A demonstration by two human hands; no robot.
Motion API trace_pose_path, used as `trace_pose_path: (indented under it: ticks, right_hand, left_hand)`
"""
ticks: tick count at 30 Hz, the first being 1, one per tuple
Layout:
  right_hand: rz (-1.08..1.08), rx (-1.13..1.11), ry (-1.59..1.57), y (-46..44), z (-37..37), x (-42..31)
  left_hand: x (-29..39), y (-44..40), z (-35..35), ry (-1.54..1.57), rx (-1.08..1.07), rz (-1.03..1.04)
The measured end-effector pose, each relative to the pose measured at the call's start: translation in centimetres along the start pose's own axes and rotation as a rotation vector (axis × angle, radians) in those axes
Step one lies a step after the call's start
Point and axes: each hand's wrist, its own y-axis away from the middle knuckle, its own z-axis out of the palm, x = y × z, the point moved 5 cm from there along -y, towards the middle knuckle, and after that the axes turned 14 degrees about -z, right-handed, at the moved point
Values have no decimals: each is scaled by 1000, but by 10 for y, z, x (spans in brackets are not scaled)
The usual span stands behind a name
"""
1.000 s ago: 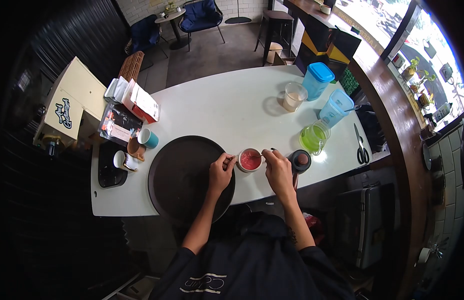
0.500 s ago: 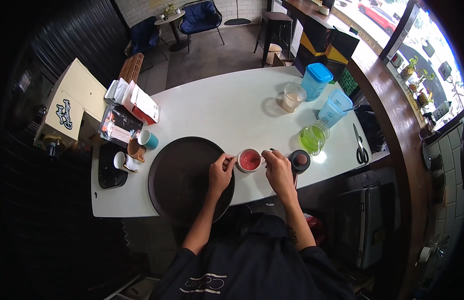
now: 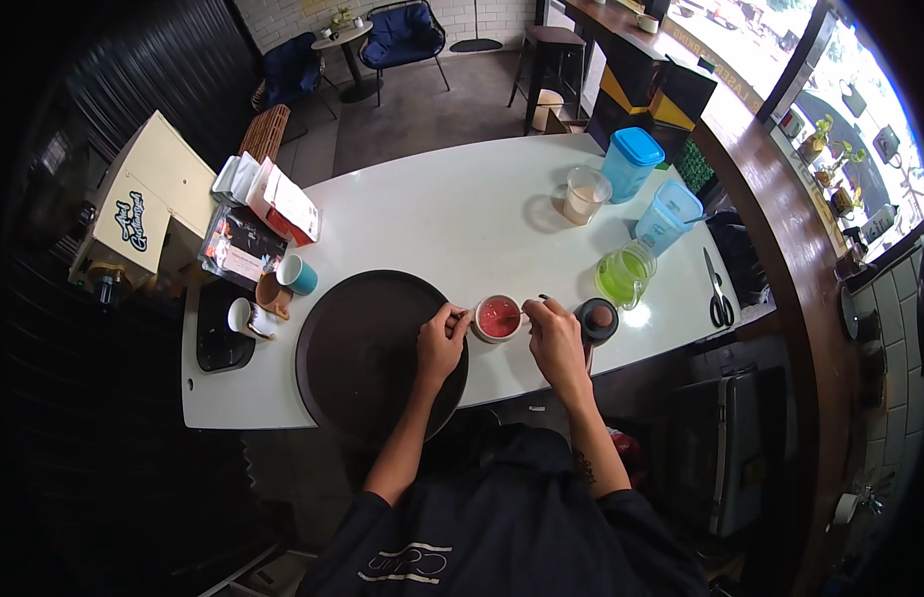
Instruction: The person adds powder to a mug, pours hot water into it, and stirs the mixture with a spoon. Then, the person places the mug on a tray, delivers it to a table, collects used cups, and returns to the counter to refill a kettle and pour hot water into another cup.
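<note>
A small white cup [image 3: 498, 319] of red liquid stands near the table's front edge, between my hands. My left hand [image 3: 442, 343] is closed in a pinch at the cup's left side, apparently on its handle. My right hand [image 3: 554, 343] pinches a thin utensil, probably a spoon, whose lower end dips into the red liquid. Left of the cup lies a large round dark tray [image 3: 368, 348], partly under my left forearm. Close by my right hand stands a black container with a brown top [image 3: 598, 319].
At the right are a green glass pitcher [image 3: 621, 275], a blue open container [image 3: 667, 219], a blue-lidded container [image 3: 631, 164], a clear cup [image 3: 584, 195] and scissors [image 3: 720, 298]. At the left are several cups [image 3: 297, 275] and a napkin box [image 3: 285, 207].
The utensil in my right hand has shifted slightly within the red liquid. My left hand stays beside the cup.
</note>
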Motion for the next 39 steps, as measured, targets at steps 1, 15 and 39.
trace_pose_path:
  ticks: [1,15,39]
  right_hand:
    - [-1,19,0,0,2,1]
    - [11,8,4,0,0,-2]
    - [-33,20,-104,-3,12,-2]
  left_hand:
    - [-1,-1,0,0,2,0]
    - [1,0,0,-5,-8,1]
    - [2,0,-1,-31,-17,-13]
